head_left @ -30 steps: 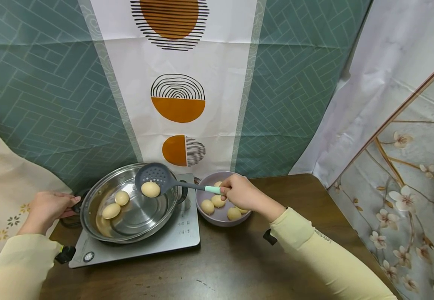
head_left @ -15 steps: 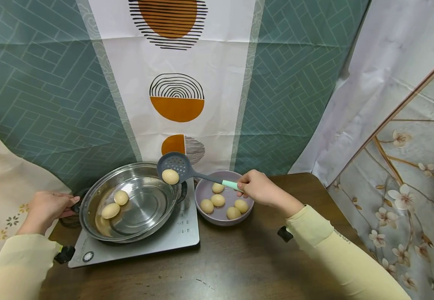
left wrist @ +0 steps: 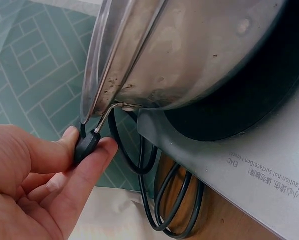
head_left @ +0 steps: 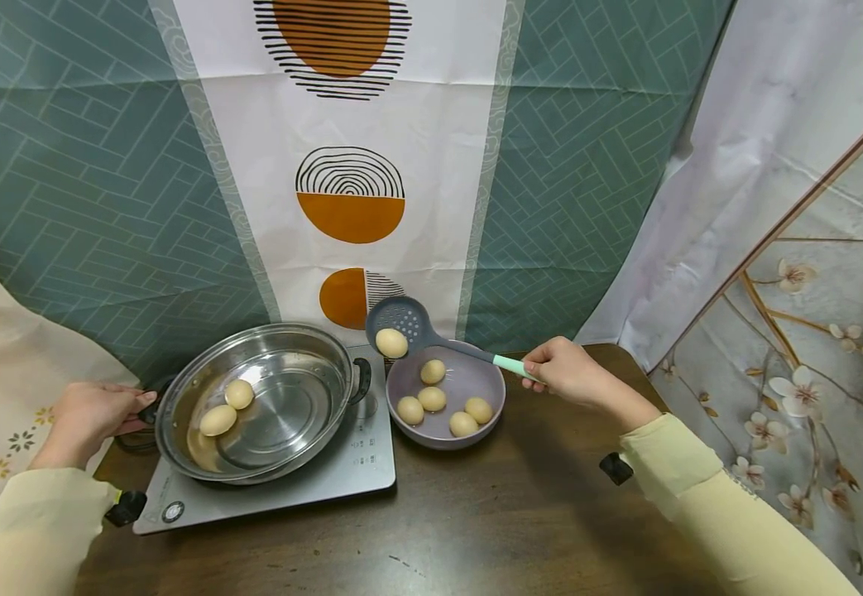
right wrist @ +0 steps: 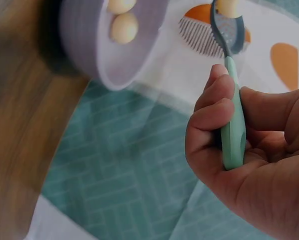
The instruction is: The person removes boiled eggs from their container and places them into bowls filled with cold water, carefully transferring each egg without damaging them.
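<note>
Left hand pinches the handle of the pan, well left of the bowl; right hand, right of the bowl, is wrapped round the skimmer. Egg sits at the skimmer's near edge, by the bowl's far-left rim. Judged best: hold the skimmer level, bring it over the bowl, then lower and tilt gently, clear of the five eggs there.

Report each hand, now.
Left hand: closed, pinching the pan handle.
Right hand: closed, holding the skimmer by its green grip, one egg on it.
</note>
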`<state>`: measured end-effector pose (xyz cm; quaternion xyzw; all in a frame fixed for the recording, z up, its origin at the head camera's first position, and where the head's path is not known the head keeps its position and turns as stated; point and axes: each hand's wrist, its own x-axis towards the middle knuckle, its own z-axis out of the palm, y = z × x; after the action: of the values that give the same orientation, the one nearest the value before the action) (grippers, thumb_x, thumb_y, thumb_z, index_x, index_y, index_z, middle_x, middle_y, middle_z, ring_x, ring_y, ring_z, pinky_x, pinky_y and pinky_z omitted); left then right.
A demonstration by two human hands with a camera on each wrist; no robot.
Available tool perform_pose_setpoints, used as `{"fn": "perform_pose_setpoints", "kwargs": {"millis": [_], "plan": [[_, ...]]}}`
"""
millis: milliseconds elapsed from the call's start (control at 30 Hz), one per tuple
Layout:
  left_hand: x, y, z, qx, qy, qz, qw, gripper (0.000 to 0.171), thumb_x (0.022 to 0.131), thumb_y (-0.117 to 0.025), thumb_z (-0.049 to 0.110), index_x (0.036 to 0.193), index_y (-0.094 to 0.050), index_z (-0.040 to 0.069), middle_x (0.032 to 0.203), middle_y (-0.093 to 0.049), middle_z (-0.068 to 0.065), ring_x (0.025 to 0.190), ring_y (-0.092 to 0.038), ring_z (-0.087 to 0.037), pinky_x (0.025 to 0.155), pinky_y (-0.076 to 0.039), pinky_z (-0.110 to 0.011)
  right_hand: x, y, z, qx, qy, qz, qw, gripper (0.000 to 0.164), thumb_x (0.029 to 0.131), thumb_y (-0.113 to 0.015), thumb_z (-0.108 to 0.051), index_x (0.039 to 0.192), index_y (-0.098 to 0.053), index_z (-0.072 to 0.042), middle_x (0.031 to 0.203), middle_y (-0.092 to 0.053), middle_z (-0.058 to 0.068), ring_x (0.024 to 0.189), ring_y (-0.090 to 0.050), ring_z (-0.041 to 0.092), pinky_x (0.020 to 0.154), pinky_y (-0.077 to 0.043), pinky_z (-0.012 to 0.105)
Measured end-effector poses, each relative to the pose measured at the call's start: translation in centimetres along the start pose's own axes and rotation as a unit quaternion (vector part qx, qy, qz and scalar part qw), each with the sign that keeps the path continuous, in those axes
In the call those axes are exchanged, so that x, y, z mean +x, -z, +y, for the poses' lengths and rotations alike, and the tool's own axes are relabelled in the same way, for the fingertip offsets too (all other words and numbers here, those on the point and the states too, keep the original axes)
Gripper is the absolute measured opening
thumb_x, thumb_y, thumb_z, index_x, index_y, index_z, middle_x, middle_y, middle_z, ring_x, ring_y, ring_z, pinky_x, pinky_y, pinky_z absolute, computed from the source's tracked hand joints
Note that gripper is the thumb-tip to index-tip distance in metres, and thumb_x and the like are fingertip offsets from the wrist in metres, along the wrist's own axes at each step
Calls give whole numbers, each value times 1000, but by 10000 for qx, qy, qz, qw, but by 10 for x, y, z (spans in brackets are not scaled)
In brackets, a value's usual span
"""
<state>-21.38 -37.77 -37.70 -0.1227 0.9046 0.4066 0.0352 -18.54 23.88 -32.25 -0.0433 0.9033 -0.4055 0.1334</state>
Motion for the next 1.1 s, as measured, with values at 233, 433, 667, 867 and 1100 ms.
{"fn": "perform_pose_setpoints", "kwargs": {"millis": [233,433,667,867,1100], "plan": [[-1,0,2,65,56,21,10000,49,86,-65,25,112,-60,-17,80,-67,-2,61,-67,-8,59,-60,-29,-9,16,24,-925,-202,335,9949,23,96,-51,-17,88,-70,-8,74,-64,3,63,-49,15,50,-38,24],[-1,0,1,80,81,-5,9999,48,87,-65,25,112,-60,-16,81,-67,-2,61,-66,-8,59,-60,-29,-11,21,44,-1101,-430,533,9916,23,96,-51,-19,92,-70,-7,73,-66,0,65,-53,15,53,-38,24],[0,0,0,69,91,-24,9999,49,87,-65,25,112,-60,-16,80,-67,0,61,-67,-8,59,-60,-29,-17,22,54,-1357,-720,685,9858,23,95,-50,-17,98,-69,-4,73,-68,-2,66,-60,14,54,-43,25],[1,0,-1,46,119,-8,9999,50,87,-66,26,113,-59,-17,80,-67,-1,61,-66,-8,59,-60,-29,-19,21,57,-1520,-759,732,9827,21,95,-50,-14,97,-68,-3,72,-68,-2,64,-60,11,53,-43,25],[1,0,-2,47,101,1,9999,52,86,-66,28,113,-59,-17,80,-67,-1,61,-66,-7,59,-60,-29,-17,20,62,-1657,-649,793,9808,20,94,-50,-11,93,-68,-3,69,-65,-1,62,-56,13,50,-41,25]]}}
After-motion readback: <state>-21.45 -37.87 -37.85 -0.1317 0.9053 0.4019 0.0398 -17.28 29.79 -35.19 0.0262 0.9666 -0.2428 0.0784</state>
